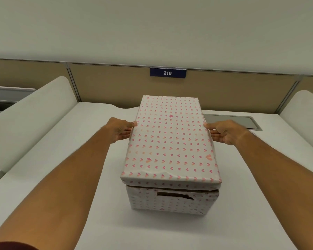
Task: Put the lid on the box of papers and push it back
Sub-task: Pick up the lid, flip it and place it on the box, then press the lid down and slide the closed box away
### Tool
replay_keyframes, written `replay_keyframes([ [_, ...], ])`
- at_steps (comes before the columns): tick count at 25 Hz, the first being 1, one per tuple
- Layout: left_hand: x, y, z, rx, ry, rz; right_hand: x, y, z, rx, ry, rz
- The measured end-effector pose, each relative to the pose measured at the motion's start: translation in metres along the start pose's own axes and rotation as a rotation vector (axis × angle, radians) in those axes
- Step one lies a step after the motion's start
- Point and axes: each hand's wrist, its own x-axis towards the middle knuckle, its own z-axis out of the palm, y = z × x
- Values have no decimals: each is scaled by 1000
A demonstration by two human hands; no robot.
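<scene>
A box (168, 201) wrapped in white paper with pink hearts stands in the middle of the white desk (61, 141). Its matching lid (170, 141) lies on top and covers the opening, so the papers inside are hidden. A cut-out handle slot shows in the near wall. My left hand (121, 130) presses flat against the lid's left long edge, thumb on top. My right hand (222, 131) holds the right long edge the same way. Both hands sit toward the far half of the box.
A tan partition with a blue "216" sign (167, 73) runs behind the desk. White curved dividers (34, 112) flank the desk left and right. A grey cable hatch (231, 121) lies in the desk at the back right.
</scene>
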Motion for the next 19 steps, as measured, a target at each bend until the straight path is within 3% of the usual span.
replay_keyframes([
  [6, 7, -12, 8, 37, -28, -31, 4, 9, 3, -36, 26, 20],
  [19, 3, -12, 10, 71, -11, -83, 1, 0, -6, -80, -112, 66],
])
